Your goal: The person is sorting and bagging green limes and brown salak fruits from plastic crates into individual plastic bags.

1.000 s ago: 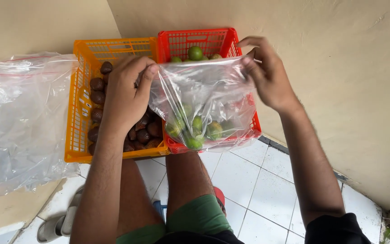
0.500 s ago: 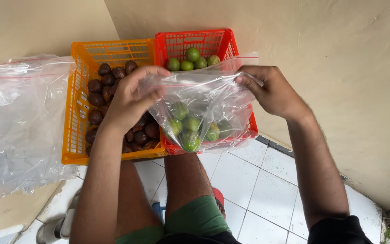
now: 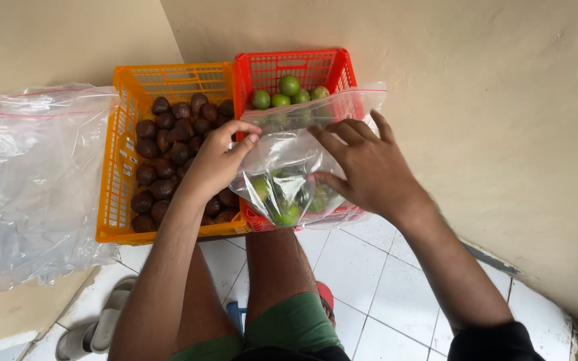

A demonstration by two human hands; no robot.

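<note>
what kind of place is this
Probably a home porch or corner used for packing fruit: white tiled floor, plain wall, two plastic crates of fruit, spare clear bags.
</note>
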